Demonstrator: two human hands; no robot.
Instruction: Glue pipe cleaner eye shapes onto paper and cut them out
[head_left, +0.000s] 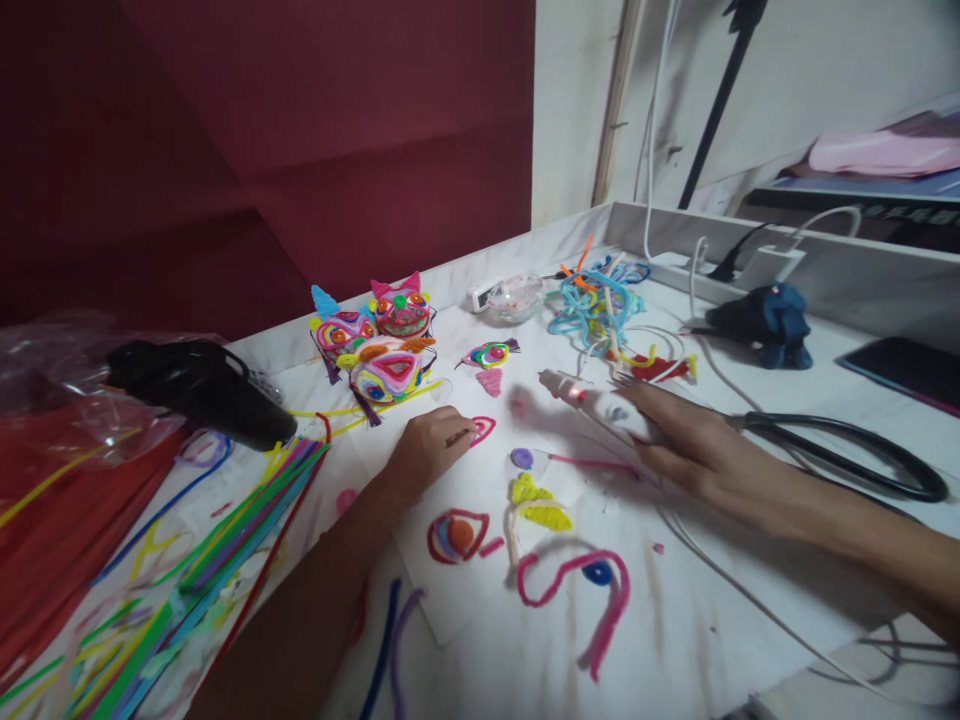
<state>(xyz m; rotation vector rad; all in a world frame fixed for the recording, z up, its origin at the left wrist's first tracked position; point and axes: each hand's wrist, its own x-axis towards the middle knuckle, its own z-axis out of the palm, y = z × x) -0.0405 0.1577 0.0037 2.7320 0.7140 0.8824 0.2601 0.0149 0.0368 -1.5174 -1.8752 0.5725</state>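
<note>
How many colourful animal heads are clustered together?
3: a blue-eared head at back left, a pink-eared head at back right, and an orange-eared head in front. More could be hidden behind.

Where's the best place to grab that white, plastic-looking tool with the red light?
By the thicker rear body of the white, plastic-looking tool, probably coming from the right, as the right hand does: its narrow tip points left, so fingers should sit behind both tip and red light.
</note>
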